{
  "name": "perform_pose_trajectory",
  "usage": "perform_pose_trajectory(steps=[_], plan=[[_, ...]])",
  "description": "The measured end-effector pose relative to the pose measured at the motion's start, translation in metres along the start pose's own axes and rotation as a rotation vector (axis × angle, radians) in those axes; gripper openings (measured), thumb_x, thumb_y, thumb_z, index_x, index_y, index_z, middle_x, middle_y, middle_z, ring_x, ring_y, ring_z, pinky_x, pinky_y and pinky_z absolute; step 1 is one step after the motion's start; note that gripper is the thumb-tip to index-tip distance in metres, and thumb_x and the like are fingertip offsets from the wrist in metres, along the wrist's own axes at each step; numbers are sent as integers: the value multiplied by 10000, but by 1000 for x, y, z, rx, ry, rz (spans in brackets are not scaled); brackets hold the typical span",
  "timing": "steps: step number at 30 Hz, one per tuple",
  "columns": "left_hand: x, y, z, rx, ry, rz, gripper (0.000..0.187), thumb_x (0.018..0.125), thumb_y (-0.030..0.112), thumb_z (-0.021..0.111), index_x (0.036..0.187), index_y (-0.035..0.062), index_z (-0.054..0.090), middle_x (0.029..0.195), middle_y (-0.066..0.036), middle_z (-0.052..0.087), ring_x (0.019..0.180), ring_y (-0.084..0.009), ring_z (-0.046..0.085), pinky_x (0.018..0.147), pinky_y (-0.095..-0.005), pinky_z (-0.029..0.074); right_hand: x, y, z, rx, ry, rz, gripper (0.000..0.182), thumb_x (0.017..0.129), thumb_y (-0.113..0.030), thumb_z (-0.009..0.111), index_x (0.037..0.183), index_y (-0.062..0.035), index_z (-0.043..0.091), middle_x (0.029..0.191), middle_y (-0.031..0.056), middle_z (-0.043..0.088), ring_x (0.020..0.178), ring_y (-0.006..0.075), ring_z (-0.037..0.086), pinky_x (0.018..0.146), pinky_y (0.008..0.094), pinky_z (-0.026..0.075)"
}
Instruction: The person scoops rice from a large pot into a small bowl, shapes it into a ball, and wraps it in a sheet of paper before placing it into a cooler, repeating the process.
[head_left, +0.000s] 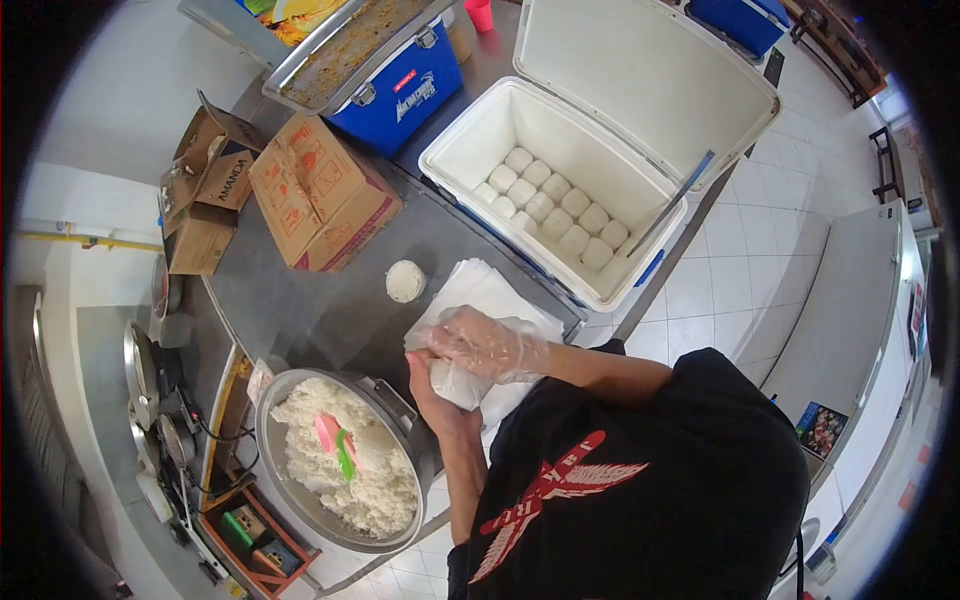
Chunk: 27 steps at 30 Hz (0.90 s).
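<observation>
A white paper-wrapped packet (458, 384) lies between my two hands. My bare left hand (432, 400) is closed around it from below and the left side. In a clear plastic glove, my right hand (485, 345) presses over its top; the packet's contents are hidden. Beneath and behind my hands is a stack of white paper sheets (490, 285). Just beyond them stands a small round cup (405, 281) filled with something white that looks like rice. To the left, a big metal pot (268, 440) holds white rice (370, 490), with a pink and green utensil (342, 450) resting on it.
A white cooler box (460, 150) stands with its lid (650, 70) raised, several rounded white packets (555, 210) in rows inside. A cardboard carton (320, 195) and a blue cooler (400, 90) with a tray on top are at the back of the grey table (320, 310).
</observation>
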<state>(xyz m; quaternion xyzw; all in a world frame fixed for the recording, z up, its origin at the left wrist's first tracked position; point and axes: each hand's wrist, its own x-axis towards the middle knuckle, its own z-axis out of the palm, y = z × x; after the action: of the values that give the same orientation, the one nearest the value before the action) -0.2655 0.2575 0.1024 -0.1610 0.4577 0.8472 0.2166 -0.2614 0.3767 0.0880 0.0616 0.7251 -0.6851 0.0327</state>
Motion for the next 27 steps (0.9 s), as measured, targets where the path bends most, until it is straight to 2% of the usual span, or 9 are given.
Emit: perform_pose_trajectory(steps=[3,6,10,12,20,22,24,26,27], plan=[[14,-8,-23,81,-140,129,408,1072,470,432,1120,91,577,1062,-76,651,953,-210,664,847,-383,542,6,13,1,7,250,-375,295,908,-310,717,990,-27,715,835,170,679,796,396,645,760,495,491],[23,-11,0,108,58,217,315,1070,376,496,976,77,536,938,-64,600,860,-186,647,731,-337,542,5,-13,-18,-434,544,-462,271,983,-289,624,963,-29,700,855,185,680,823,421,641,728,485,495],[53,-27,14,143,273,420,296,1075,346,511,961,73,508,927,-47,586,823,-153,606,706,-317,520,15,7,-14,-71,388,-266,270,943,-260,687,1072,-24,707,1002,200,703,900,409,670,830,439,536],[69,-29,17,151,305,390,279,1074,352,517,1013,80,517,964,-49,585,839,-151,602,704,-310,517,20,21,-14,-111,327,-391,338,947,-285,687,1140,-8,680,1045,201,704,944,407,667,863,437,530],[100,-30,9,155,-4,116,516,1080,560,345,1233,92,497,1116,-88,597,1009,-189,615,855,-339,517,45,48,-49,-289,127,-403,595,935,-413,700,1305,37,577,1053,235,676,1000,443,634,885,478,499],[111,-30,8,126,-59,42,551,1078,571,326,1286,91,498,1164,-115,623,1053,-213,624,926,-361,505,53,57,-60,-243,121,-380,625,913,-409,732,1317,43,577,1083,238,681,1006,407,651,883,454,503],[113,-32,13,618,-135,318,579,1073,582,322,1324,86,485,1227,-137,603,1139,-231,591,997,-398,460,61,69,-73,-177,129,-290,655,897,-402,756,1335,48,571,1118,236,686,1016,357,665,881,430,505],[118,-33,14,637,-137,297,562,1079,553,339,1343,76,474,1284,-153,579,1200,-247,563,1044,-425,426,71,81,-88,-95,170,-138,685,886,-394,774,1361,52,560,1158,228,689,1031,296,673,879,406,506],[120,-33,9,409,-98,134,530,1086,519,358,1343,69,471,1309,-159,566,1220,-254,553,1056,-433,414,75,88,-96,117,218,32,730,874,-426,783,1380,49,558,1174,193,701,1047,206,659,883,378,505]])
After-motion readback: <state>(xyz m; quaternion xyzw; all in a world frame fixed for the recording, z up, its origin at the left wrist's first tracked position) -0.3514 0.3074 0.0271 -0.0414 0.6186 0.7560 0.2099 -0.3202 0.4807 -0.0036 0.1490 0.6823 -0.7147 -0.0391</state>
